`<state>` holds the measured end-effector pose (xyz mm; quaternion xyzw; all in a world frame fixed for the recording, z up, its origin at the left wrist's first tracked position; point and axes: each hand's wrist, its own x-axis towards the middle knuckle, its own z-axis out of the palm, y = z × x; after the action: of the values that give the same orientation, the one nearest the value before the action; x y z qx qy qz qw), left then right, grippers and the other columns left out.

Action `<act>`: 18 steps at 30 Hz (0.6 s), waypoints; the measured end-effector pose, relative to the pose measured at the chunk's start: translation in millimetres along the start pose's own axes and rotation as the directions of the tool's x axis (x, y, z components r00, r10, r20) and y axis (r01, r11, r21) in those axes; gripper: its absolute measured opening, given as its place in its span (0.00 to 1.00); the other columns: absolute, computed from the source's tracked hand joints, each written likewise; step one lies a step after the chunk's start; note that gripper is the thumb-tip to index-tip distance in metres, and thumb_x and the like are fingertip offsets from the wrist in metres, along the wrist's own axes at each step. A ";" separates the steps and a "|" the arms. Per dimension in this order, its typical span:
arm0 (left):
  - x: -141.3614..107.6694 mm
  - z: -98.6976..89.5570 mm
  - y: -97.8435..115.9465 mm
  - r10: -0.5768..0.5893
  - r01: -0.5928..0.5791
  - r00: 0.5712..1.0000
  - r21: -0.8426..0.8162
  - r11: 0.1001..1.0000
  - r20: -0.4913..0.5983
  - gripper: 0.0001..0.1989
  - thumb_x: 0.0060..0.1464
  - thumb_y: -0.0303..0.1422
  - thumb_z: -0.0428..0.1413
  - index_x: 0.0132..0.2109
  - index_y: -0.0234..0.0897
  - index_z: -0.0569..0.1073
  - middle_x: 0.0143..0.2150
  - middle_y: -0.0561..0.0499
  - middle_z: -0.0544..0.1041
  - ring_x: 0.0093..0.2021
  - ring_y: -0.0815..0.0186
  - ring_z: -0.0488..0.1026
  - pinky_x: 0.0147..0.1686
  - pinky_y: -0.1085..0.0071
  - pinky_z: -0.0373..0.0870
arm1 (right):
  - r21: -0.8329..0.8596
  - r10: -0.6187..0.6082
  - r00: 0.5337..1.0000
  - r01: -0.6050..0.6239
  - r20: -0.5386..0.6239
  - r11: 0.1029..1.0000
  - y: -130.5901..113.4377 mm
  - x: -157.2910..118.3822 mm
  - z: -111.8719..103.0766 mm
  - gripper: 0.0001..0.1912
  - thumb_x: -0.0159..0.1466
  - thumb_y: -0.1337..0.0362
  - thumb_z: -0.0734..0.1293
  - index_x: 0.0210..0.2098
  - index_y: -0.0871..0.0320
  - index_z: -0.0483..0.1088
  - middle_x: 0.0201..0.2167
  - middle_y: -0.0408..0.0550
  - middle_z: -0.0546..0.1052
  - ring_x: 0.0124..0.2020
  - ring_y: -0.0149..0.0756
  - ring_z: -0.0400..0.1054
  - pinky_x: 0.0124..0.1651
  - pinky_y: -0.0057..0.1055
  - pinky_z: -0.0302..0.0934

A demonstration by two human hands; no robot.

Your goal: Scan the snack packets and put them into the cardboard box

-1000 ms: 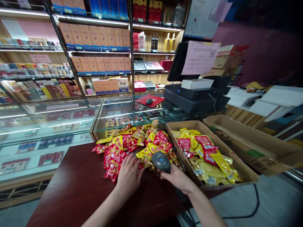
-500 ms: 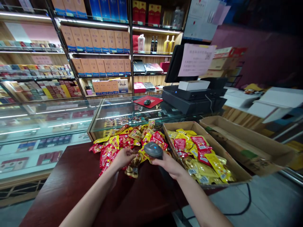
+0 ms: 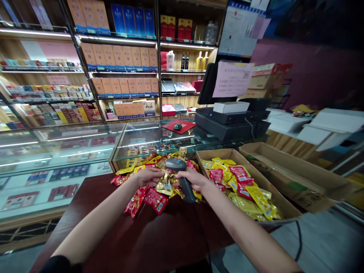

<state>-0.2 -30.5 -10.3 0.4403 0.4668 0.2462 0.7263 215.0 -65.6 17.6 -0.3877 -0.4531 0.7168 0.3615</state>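
A shop interior is noted, lit wooden shelving (image 3: 122, 91) of boxed goods lining the back. At left, a long glass-topped display case (image 3: 71, 151) is seen; beside it, a dark red-brown wooden bench (image 3: 142, 242) is covered in part by a loose pile of red and yellow snack packets (image 3: 125, 170).

The left hand (image 3: 148, 177) is nearly closed, and a crinkled gold foil packet with a white printed label (image 3: 165, 185) appears to be pinched at its fingertips, above the bench between both hands. Should the grip be confined to an edge, the slick foil could be dropped; a creased label could be misread.

Below it, flat red packets (image 3: 156, 200) are laid at the pile's front. A stray reading could be caused by their nearness, or they could be dislodged by a low wrist.

A dark grey handheld scanner (image 3: 186, 187) is gripped by the right hand (image 3: 195, 179), fingers wrapped round its handle. The pile could be knocked by its head.

At right, similar packets are held in an open brown cardboard box (image 3: 207, 155); through likeness, the two lots could be confused.
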 end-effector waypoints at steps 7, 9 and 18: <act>10.6 -3.9 6.6 0.089 -0.093 0.994 -0.050 0.994 -0.066 0.20 0.34 0.34 0.69 0.33 0.33 0.70 0.27 0.54 0.73 0.24 0.75 0.69 0.26 0.77 0.69 | -0.162 -0.080 0.985 0.055 -0.150 0.985 -7.7 -5.1 9.5 0.14 0.47 0.72 0.68 0.35 0.58 0.73 0.37 0.47 0.77 0.37 0.35 0.71 0.34 0.28 0.69; 11.3 -3.9 10.2 0.158 -0.175 0.978 -0.125 0.977 -0.140 0.20 0.34 0.34 0.69 0.33 0.32 0.70 0.31 0.51 0.76 0.28 0.72 0.72 0.29 0.75 0.71 | -0.209 -0.151 0.960 0.102 -0.237 0.973 -3.8 -13.6 15.1 0.14 0.48 0.69 0.69 0.36 0.58 0.72 0.36 0.46 0.77 0.36 0.35 0.71 0.33 0.27 0.68; 17.5 -14.1 32.0 0.229 -0.284 0.931 -0.168 0.944 -0.285 0.18 0.32 0.30 0.70 0.31 0.33 0.73 0.31 0.52 0.77 0.26 0.74 0.72 0.23 0.81 0.67 | -0.283 -0.253 0.953 0.200 -0.167 0.938 40.8 -55.4 43.4 0.15 0.55 0.54 0.67 0.36 0.58 0.66 0.26 0.44 0.73 0.23 0.36 0.72 0.21 0.29 0.66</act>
<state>-3.3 4.5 7.0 0.3838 0.4688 0.4422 0.6614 194.1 -143.2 4.8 -0.4474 -0.5471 0.5609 0.4312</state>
